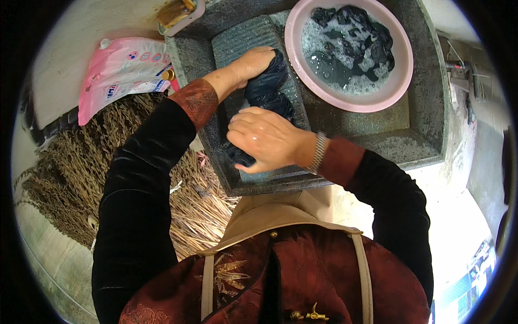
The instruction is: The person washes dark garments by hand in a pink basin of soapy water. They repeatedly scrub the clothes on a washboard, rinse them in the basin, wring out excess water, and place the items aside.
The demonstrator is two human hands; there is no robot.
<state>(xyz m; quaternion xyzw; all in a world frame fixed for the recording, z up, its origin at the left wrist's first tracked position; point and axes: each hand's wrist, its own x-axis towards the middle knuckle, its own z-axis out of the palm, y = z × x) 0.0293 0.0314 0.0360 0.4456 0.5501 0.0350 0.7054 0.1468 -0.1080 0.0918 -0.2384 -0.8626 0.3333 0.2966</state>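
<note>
A wet dark cloth (pixel 269 89) lies bunched lengthwise on the ridged stone washboard (pixel 247 38) of a stone sink. My left hand (pixel 255 65) grips its far end, fingers curled over it. Nearer to me, my right hand (pixel 269 139), with a metal watch band at the wrist, is closed on the cloth's near part, and a dark end shows below the fingers. To the right of the washboard, a pink plastic basin (pixel 352 107) holds dark fabric (pixel 364 40) in sudsy water.
The stone sink's rim (pixel 443 101) surrounds the washboard and basin. At its upper left corner is a soap dish (pixel 194 16) with a brownish bar. A pink and white detergent bag (pixel 125 69) leans at the left, above bundles of dried stalks (pixel 77 170). Pipes run at the right.
</note>
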